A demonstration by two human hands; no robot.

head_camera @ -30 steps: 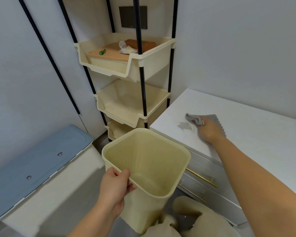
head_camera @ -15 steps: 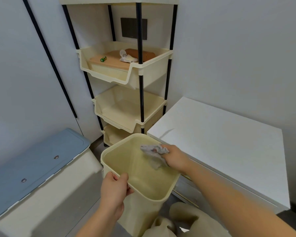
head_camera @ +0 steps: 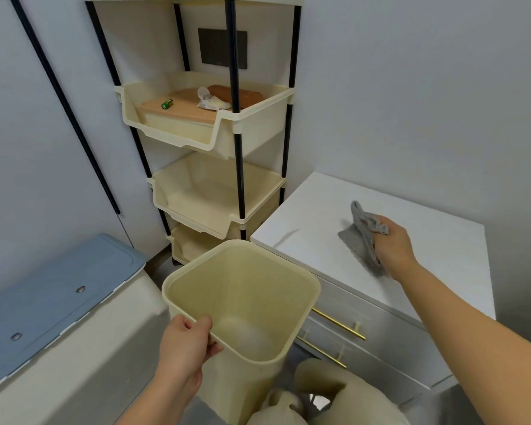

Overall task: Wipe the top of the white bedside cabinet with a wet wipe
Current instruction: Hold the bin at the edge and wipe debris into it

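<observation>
The white bedside cabinet [head_camera: 436,240] stands at the right, its flat top bare apart from the wipe. My right hand [head_camera: 393,246] grips a crumpled grey wet wipe [head_camera: 360,237] and holds it down on the middle of the cabinet top. My left hand [head_camera: 187,348] grips the near rim of a cream plastic bin [head_camera: 242,302], held upright just left of the cabinet's front corner. The bin looks empty inside.
A cream three-tier rack [head_camera: 209,167] with black posts stands behind the bin; its top tray holds a green battery [head_camera: 167,103], a crumpled tissue and a brown box. A blue-lidded storage box [head_camera: 52,299] sits at the left. Gold drawer handles [head_camera: 337,323] face me.
My right hand, which held the wipe over the bin half a second ago, has moved back right onto the cabinet top with the wipe. The left hand still holds the bin.
</observation>
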